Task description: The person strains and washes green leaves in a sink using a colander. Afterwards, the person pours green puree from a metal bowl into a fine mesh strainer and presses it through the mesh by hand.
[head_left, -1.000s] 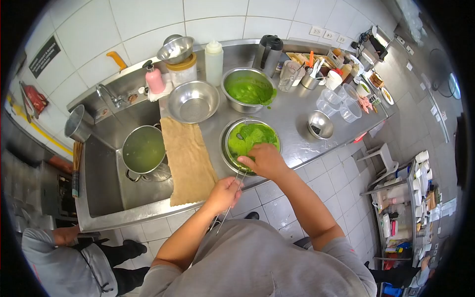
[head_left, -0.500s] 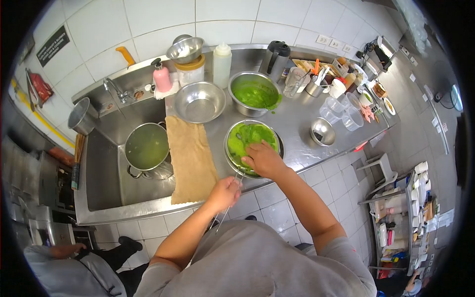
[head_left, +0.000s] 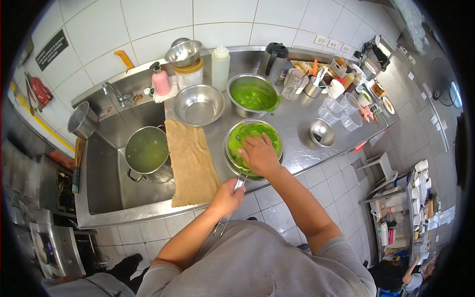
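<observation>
My left hand (head_left: 226, 197) is closed around the metal handle of a strainer (head_left: 239, 183) near the counter's front edge. The strainer rests over a steel bowl (head_left: 282, 159) and holds thick green puree (head_left: 237, 132). Down in the puree, my right hand (head_left: 260, 154) lies palm down with its fingers stretched out; the fingertips are partly hidden. Just behind stands a larger steel bowl (head_left: 234, 101) with more green puree smeared on its inside. To its left sits a shallow steel bowl (head_left: 199, 105).
A tan cloth (head_left: 190, 163) lies between the bowls and the sink (head_left: 106, 183), where a pot (head_left: 147, 151) of greenish liquid stands. Clear plastic cups (head_left: 352, 119), a small steel bowl (head_left: 321, 131), a squeeze bottle (head_left: 220, 68) and a dark-lidded jug (head_left: 273, 62) stand on the counter.
My right hand has shifted slightly back and left over the puree, its fingers now flatter. My left hand has moved a little right and down along the handle.
</observation>
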Tool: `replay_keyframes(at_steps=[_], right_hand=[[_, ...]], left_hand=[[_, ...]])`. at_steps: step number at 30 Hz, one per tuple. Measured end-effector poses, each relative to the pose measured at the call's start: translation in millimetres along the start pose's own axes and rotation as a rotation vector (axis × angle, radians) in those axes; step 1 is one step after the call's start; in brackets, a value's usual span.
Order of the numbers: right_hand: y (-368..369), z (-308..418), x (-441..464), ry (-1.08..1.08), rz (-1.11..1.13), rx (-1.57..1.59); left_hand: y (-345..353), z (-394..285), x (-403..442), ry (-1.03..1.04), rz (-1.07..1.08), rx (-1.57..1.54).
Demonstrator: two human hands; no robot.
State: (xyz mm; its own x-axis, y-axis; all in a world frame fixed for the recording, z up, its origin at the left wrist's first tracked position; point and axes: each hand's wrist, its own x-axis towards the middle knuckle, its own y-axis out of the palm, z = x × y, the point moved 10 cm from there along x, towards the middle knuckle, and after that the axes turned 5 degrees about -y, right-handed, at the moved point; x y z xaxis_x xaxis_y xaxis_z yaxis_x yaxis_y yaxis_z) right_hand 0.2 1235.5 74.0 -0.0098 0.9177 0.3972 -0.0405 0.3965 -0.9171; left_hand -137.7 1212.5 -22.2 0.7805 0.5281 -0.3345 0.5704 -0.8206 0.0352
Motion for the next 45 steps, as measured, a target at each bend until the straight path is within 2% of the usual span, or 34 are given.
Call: replay_keyframes(at_steps=[6, 9, 13, 17, 20, 23, 25, 29, 32, 35, 37, 41, 44, 45], right_hand=[[6.0, -13.9, 9.4, 0.053, 0.012, 0.124], [10.3, -14.1, 5.7, 0.023, 0.047, 0.142], [15.5, -14.6, -1.6, 0.014, 0.161, 0.209], [5.6, -34.7, -3.1, 0.1, 0.081, 0.207], [25.5, -49.2, -12.4, 0.205, 0.015, 0.131], [36.4, -45.9, -19.8, 0.287, 0.076, 0.218], [41.6, -32.4, -24.9, 0.349, 0.361, 0.388], [18.8, -39.1, -17.2, 0.26, 0.262, 0.148], [34.6, -46.2, -29.9, 0.419, 0.342, 0.019], [50.0, -38.9, -36.0, 0.427, 0.352, 0.186], [47.1, -40.7, -31.4, 0.404, 0.244, 0.314], [22.9, -53.8, -36.7, 0.479, 0.188, 0.102], [44.6, -37.1, -41.0, 0.336, 0.335, 0.285], [27.8, -28.8, -38.2, 0.261, 0.154, 0.342]], left_hand=[[-7.8, -7.9, -3.5, 0.055, -0.12, 0.263], [-7.6, -5.5, -0.4, 0.09, -0.124, 0.261], [-10.7, 14.8, 10.2, -0.018, -0.043, 0.13], [-5.6, 18.7, 6.6, -0.109, 0.002, 0.044], [0.8, 13.7, 3.8, -0.08, 0.033, 0.023], [3.1, 12.9, 1.1, -0.108, 0.033, 0.0], [3.3, 24.4, 4.2, -0.106, 0.029, 0.014], [7.5, 14.4, -0.6, -0.149, 0.03, -0.027], [10.4, 23.0, 4.8, -0.144, 0.058, -0.09], [10.3, 25.0, 4.9, -0.165, 0.063, -0.127], [9.4, 25.6, 4.1, -0.164, 0.066, -0.111], [11.9, 25.1, 1.5, -0.165, 0.092, -0.131], [10.8, 27.3, 2.3, -0.161, 0.096, -0.105], [9.6, 25.6, 1.4, -0.163, 0.086, -0.111]])
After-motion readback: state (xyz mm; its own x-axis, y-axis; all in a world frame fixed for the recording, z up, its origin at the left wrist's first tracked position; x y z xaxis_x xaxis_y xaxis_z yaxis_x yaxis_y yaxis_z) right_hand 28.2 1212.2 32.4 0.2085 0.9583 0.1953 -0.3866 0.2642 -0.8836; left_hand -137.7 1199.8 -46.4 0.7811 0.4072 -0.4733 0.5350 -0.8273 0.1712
